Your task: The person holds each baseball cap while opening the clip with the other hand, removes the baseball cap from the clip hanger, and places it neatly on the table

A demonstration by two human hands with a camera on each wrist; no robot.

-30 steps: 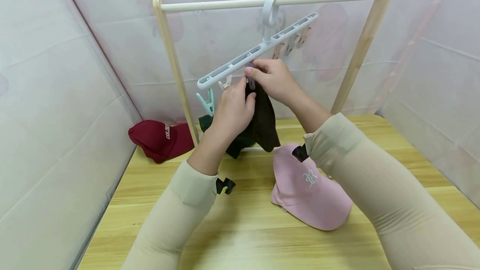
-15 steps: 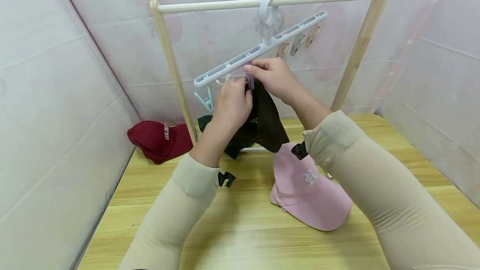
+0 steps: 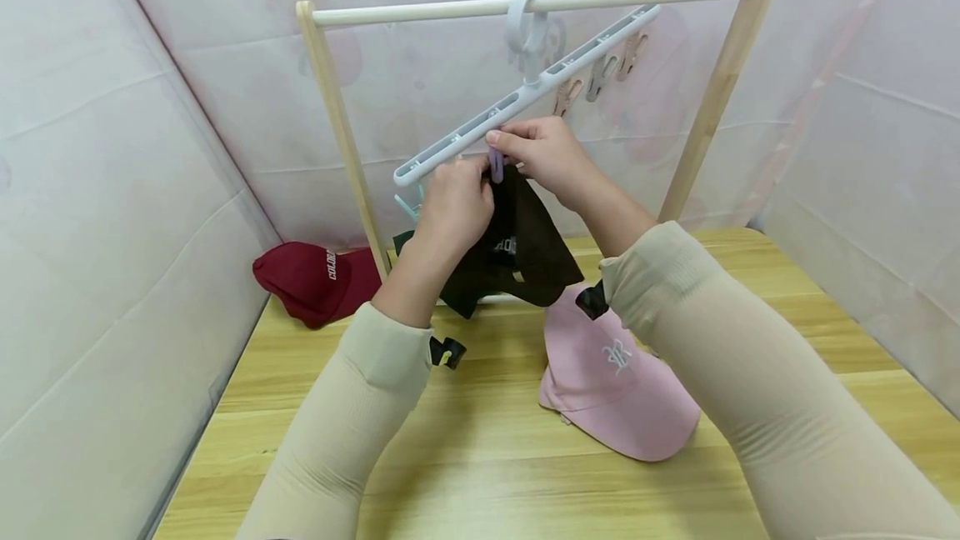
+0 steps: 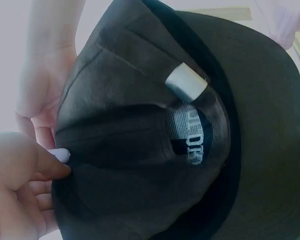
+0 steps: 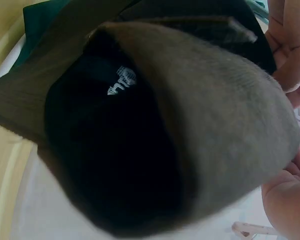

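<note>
Head view: looks forward and down from above and behind both forearms, taking in the left hand (image 3: 456,207), right hand (image 3: 546,158) and the wooden rack (image 3: 341,132) beyond them. Moderate distance; whole work area visible.

Left wrist view: very near, looking up from below the left hand (image 4: 20,185) into the underside of the brown cap (image 4: 155,125), which fills the frame.

Right wrist view: equally close, from under the right hand (image 5: 290,190), facing the cap's open inside (image 5: 140,130); blurred.

Shared by all three: the brown cap (image 3: 517,244) and the fingers at its edge.
</note>
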